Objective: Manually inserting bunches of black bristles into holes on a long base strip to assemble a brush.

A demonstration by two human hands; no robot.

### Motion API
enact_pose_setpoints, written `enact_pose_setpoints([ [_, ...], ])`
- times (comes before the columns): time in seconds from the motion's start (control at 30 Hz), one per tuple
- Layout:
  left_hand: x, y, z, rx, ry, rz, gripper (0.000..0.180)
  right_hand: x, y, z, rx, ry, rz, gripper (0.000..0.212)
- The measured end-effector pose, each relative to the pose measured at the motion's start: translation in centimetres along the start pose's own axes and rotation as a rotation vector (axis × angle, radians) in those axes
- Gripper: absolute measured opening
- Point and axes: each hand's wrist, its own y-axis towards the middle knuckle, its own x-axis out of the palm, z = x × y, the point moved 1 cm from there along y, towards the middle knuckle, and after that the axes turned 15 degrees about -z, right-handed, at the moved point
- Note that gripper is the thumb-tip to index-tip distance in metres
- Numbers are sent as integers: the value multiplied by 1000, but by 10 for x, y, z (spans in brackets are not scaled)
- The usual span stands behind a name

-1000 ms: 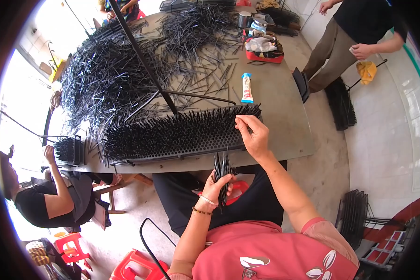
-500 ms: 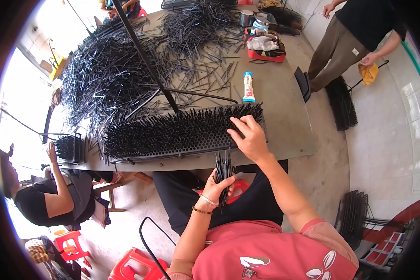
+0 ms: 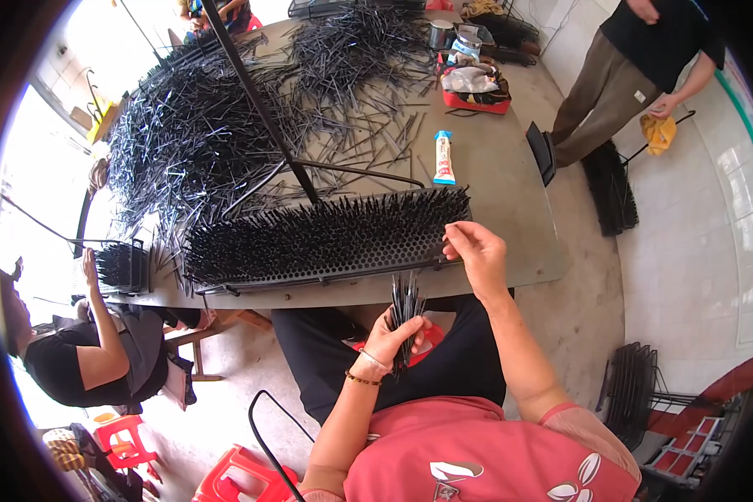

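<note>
Above my lap, my left hand (image 3: 393,339) is closed around an upright bundle of thin black strips (image 3: 407,299). On the table's near edge lies a long black perforated panel (image 3: 343,261), its holes mostly filled with dense black strips standing up like bristles. Along its near side a band of bare holes shows. A black rod handle (image 3: 263,109) rises from the panel's far side. At the panel's right end is my right hand (image 3: 479,255), thumb and fingertips pinched together. Whatever those fingertips may hold is too small to make out.
A large heap of loose black strips (image 3: 192,134) covers the table's far left. A wrapped snack bar (image 3: 444,157) and a red box (image 3: 477,102) lie to the right. One person (image 3: 84,360) works at the left; another (image 3: 619,75) stands at the far right. Red stools (image 3: 247,477) stand below.
My right hand has moved right and nearer, off the bristles, and its spread fingers have come together in a pinch. My left hand still holds the bundle. The standing person's arm has lifted.
</note>
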Motion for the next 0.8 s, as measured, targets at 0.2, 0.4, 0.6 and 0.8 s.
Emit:
enact_pose_setpoints([
  [0.2, -7, 4, 3, -93, -124, 62, 19, 8, -64, -7, -892, -991, -320, 16],
  [0.4, -3, 3, 2, -19, -130, 111, 18, 14, -92, 1, -820, -973, -597, 26],
  [0.6, 9, -3, 7, -101, -109, 120, 15, 5, -70, 14, -48, -543, -243, 20],
  [0.8, 11, -2, 0, -71, -61, 89, 20, 0, -55, 34, 420, 6, -509, 18],
])
